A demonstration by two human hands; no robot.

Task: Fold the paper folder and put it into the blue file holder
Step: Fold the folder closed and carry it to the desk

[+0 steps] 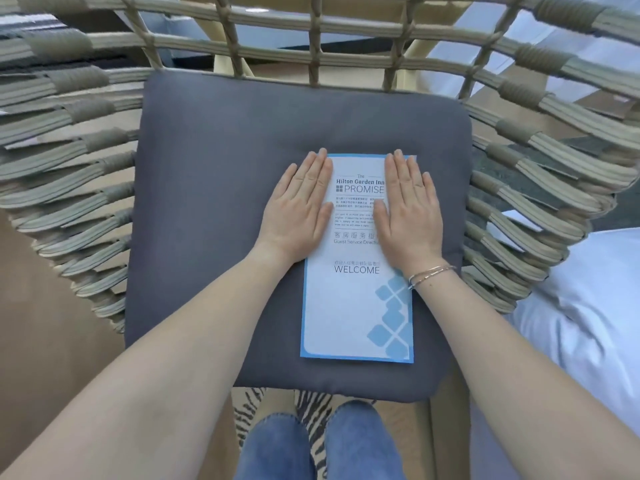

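A white paper folder (349, 306) with a blue border and printed text lies folded and flat on the grey seat cushion (214, 209) of a woven chair. My left hand (298, 209) rests palm down on the folder's upper left edge, fingers together and extended. Palm down as well, my right hand (408, 213) presses the folder's upper right part; a thin bracelet circles its wrist. Neither hand grips anything. No blue file holder is in view.
The woven rope chair back and arms (311, 57) curve around the cushion on the left, far and right sides. A white bed sheet (588, 306) lies to the right. My jeans-clad legs (318, 445) stand on a striped rug below the cushion's front edge.
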